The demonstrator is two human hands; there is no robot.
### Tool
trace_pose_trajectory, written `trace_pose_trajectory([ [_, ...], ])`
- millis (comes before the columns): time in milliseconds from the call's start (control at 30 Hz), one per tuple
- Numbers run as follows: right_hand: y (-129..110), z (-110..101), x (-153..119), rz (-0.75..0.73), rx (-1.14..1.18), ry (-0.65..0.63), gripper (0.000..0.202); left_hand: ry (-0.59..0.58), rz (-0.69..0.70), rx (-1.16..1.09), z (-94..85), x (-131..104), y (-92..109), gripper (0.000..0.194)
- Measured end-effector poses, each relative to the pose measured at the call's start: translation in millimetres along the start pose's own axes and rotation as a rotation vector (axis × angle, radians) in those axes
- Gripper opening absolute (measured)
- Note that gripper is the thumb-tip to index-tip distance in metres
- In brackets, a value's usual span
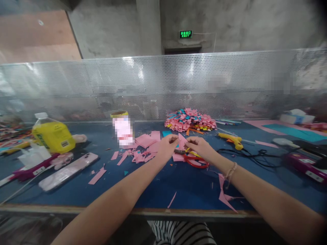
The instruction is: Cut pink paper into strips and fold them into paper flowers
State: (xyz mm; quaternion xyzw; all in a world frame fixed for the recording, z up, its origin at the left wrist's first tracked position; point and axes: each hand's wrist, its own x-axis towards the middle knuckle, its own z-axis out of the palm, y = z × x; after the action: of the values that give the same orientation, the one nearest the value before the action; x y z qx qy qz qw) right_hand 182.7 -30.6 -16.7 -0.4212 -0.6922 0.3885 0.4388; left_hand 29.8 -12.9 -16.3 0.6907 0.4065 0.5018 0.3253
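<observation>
Between my two hands a small piece of pink paper [182,139] is held up above the table. My left hand [168,144] pinches its left side, fingers closed. From the other side my right hand [198,146] grips it, fingertips pressed together. Right below my hands lie scissors with red handles [196,162], their blades partly covered by my left hand. Pink paper pieces and scraps [145,143] are heaped to the left of my hands. Behind them sits a pile of pink, blue and yellow paper bits [189,119].
A yellow glue gun [232,139] with a black cable lies at right, near a purple power strip [304,166]. At left are a phone [68,170], a jug of yellow liquid [55,134] and another purple strip [35,166]. A perforated metal screen [102,85] stands behind the blue table [153,190].
</observation>
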Motion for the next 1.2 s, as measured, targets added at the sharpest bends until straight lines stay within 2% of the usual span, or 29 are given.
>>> trace_pose_trajectory([
  [133,1,-1,1,-0.018,0.002,0.016,0.016,-0.006,-0.015,-0.072,-0.3,1,-3,0.013],
  [267,2,-2,0,-0.078,-0.093,0.05,0.019,-0.062,-0.095,-0.191,2.4,-3,7,0.01],
  [367,2,-2,0,-0.09,-0.178,0.085,0.02,-0.128,-0.156,-0.329,6.7,-8,15,0.015],
  [467,2,-2,0,-0.098,-0.205,0.076,0.02,-0.141,-0.183,-0.39,9.1,-9,18,0.018],
  [633,0,-3,-1,-0.076,-0.158,0.098,0.019,-0.105,-0.219,-0.453,5.1,-6,15,0.008],
  [700,0,-3,-1,-0.061,-0.123,0.122,0.016,-0.104,-0.239,-0.453,2.8,-5,15,0.013],
  [867,1,-2,0,-0.053,-0.004,0.12,0.01,-0.192,-0.286,-0.51,1.2,-5,17,0.022],
  [1200,-2,-1,-1,-0.033,0.065,0.091,0.01,-0.216,-0.312,-0.551,1.3,-6,16,0.019],
])
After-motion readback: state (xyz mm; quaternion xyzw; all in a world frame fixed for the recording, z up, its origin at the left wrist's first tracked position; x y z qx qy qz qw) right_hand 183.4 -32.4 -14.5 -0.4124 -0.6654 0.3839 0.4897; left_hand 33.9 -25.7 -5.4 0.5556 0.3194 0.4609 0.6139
